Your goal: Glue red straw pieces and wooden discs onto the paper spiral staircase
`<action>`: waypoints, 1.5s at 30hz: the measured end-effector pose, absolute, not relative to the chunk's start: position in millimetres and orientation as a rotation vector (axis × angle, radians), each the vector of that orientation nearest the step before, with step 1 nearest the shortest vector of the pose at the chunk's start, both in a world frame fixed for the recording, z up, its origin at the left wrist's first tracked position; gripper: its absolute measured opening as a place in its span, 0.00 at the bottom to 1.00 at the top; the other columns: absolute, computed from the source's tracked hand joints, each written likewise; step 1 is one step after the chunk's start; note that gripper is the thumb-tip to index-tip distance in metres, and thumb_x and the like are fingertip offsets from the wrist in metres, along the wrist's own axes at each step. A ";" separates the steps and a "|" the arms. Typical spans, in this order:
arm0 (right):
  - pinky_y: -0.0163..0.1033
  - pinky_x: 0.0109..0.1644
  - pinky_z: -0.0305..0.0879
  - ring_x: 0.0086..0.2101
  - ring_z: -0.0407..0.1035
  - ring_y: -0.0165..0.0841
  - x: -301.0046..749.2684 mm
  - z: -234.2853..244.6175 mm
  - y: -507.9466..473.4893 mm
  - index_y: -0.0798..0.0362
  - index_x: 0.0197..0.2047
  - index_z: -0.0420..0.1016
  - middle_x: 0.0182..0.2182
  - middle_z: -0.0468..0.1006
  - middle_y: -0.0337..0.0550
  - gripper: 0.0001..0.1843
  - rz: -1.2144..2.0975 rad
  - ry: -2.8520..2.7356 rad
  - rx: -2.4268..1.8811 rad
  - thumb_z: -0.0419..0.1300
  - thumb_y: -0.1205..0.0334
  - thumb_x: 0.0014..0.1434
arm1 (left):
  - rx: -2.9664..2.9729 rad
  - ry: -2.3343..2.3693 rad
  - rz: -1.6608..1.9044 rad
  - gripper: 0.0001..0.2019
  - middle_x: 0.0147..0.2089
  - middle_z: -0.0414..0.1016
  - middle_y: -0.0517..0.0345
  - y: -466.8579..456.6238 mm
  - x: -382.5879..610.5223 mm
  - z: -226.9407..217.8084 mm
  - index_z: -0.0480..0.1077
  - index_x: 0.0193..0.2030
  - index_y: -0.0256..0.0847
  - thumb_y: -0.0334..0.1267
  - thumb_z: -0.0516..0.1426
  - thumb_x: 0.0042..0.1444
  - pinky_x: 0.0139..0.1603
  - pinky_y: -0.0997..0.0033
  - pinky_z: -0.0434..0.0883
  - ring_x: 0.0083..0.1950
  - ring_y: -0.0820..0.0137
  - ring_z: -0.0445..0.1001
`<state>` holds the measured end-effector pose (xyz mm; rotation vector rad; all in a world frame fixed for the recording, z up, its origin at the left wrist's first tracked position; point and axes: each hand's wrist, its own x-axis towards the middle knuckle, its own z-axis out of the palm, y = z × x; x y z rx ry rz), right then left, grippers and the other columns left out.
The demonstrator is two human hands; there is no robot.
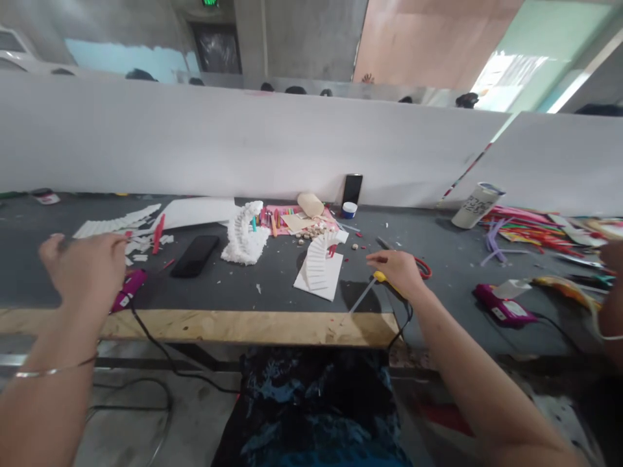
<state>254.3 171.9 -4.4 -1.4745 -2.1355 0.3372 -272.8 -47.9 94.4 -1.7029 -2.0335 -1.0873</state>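
Note:
My left hand (92, 269) is raised at the left over the table edge, its thumb and finger pinched on a small reddish bit I cannot make out. Beneath it lie white scraps (141, 245) and a red strip (158, 233). My right hand (395, 269) has its fingertips drawn together; whatever is between them is hidden. Under that hand sits a yellow corded tool (379, 277) with a pale thin rod pointing toward me; whether I grip it is unclear. Between my hands stand a curved white model staircase (317, 263) on a white square and a rough white model (246, 237).
A black phone (195, 255) lies near the left hand. Magenta power strips (130, 290) sit at both sides, with cords hanging. Behind are pebbles (314, 232), a blue-rimmed jar (349, 209) and an upright phone (352, 189). Another person's arm (612, 292) reaches in at the right.

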 end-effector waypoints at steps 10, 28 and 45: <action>0.37 0.45 0.68 0.40 0.77 0.36 216.8 -27.5 229.7 0.48 0.40 0.83 0.39 0.84 0.41 0.09 0.378 -2.356 -1.474 0.61 0.62 0.59 | -2.416 -1.763 -0.551 0.11 0.43 0.82 0.52 24.8 -102.8 11.7 0.76 0.42 0.41 0.36 0.52 0.64 0.53 0.60 0.70 0.46 0.64 0.78; 0.49 0.50 0.72 0.48 0.72 0.38 212.8 -36.4 260.8 0.53 0.56 0.70 0.53 0.73 0.48 0.18 0.353 -2.539 -1.672 0.59 0.55 0.66 | -2.694 -1.608 -0.542 0.13 0.54 0.74 0.46 29.9 -47.7 -47.2 0.70 0.51 0.40 0.34 0.59 0.59 0.53 0.56 0.73 0.52 0.59 0.75; 0.49 0.51 0.72 0.48 0.71 0.38 225.4 -38.8 330.0 0.53 0.57 0.70 0.54 0.72 0.48 0.18 0.329 -2.561 -1.830 0.59 0.55 0.66 | -2.551 -1.718 -0.547 0.12 0.52 0.74 0.46 11.8 -41.3 -58.5 0.68 0.52 0.41 0.31 0.54 0.61 0.50 0.54 0.73 0.54 0.55 0.73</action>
